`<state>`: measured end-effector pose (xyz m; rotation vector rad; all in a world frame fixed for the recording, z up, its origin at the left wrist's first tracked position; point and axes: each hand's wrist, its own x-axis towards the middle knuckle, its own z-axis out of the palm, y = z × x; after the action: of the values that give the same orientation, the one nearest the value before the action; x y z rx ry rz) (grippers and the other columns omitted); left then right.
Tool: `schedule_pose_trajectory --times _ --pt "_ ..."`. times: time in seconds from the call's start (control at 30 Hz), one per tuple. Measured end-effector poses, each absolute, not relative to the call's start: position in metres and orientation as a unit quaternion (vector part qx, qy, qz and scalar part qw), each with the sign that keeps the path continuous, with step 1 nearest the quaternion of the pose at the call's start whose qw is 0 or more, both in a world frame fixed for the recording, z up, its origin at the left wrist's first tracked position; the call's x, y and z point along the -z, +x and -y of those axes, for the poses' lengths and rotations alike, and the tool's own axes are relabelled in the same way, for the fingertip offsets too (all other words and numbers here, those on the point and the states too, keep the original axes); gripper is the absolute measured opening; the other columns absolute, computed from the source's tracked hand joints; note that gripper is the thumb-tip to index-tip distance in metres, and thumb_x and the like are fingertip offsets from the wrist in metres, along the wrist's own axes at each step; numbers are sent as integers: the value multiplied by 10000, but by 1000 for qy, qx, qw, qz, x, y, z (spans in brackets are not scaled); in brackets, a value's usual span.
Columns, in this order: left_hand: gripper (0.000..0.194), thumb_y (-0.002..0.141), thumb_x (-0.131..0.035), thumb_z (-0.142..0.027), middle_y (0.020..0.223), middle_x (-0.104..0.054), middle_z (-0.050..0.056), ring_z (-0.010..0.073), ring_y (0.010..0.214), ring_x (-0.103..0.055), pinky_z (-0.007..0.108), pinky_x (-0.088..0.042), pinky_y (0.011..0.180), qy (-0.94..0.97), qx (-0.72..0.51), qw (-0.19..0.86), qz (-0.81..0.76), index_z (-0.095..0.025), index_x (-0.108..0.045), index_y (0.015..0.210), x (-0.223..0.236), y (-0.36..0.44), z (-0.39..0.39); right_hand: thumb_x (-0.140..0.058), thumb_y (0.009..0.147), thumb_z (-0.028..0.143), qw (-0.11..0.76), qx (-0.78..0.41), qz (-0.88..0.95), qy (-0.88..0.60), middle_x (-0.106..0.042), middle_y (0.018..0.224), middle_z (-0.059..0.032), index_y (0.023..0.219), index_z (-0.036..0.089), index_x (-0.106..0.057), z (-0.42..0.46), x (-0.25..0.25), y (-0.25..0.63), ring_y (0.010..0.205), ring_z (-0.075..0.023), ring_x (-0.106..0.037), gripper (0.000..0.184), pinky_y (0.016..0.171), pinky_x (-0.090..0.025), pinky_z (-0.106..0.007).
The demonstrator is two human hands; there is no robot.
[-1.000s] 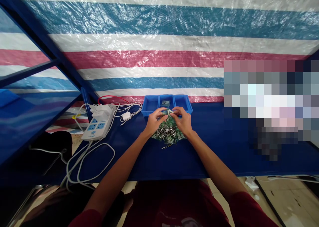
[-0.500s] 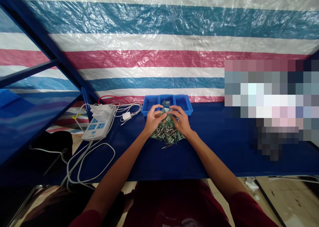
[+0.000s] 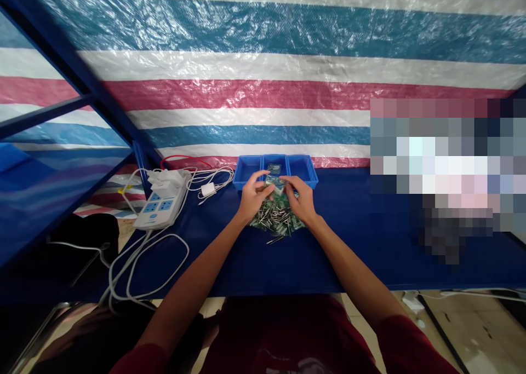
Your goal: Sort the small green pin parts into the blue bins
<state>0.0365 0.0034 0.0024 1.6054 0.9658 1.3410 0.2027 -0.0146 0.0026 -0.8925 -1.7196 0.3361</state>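
My left hand (image 3: 252, 199) pinches a small clear plastic bag with greenish marks (image 3: 274, 184) at its left side. On the bag's right side, my right hand (image 3: 302, 200) has thumb and fingertips closed on the edge. Right below both hands lies a heap of thin metal pieces, like small screws or pins (image 3: 276, 214), mixed with green-and-clear packets; their exact kind is too small to tell. Behind the hands stand three joined blue bins: a left bin (image 3: 247, 159), a middle bin (image 3: 274, 158) with a similar packet in it, and a right bin (image 3: 311, 171).
A white power strip (image 3: 158, 212) with plugs lies left on the blue table (image 3: 263, 272), with looped white cables (image 3: 135, 270) beside it. Blue frame bars (image 3: 102, 108) rise at left. A striped plastic sheet (image 3: 246, 67) hangs behind. The right side is pixelated.
My right hand's fingers have shifted from above the bag to a bent grip at its right edge. The bag shows more openly between the hands. My left hand has barely moved.
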Motion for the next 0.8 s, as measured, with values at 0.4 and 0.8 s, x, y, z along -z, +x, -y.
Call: schedule_pose_trajectory --times 0.4,0.8 --pt "358 775 -670 -509 873 -626 65 168 757 -608 275 -492 652 690 -523 336 -371 -151 -680 772 2 31 -9 -554 878 371 547 -187 685 -444 -620 645 4 874 194 -640 9 2 200 553 -141 -566 197 629 -493 -282" --pt "346 829 -608 -502 592 -588 -5 123 496 -546 269 -471 536 631 -540 411 -377 -159 -653 857 -8 35 -1 -511 858 202 529 -132 751 -373 -564 1162 -92 1014 242 -671 9 0 206 969 -205 -582 227 797 -510 -374"
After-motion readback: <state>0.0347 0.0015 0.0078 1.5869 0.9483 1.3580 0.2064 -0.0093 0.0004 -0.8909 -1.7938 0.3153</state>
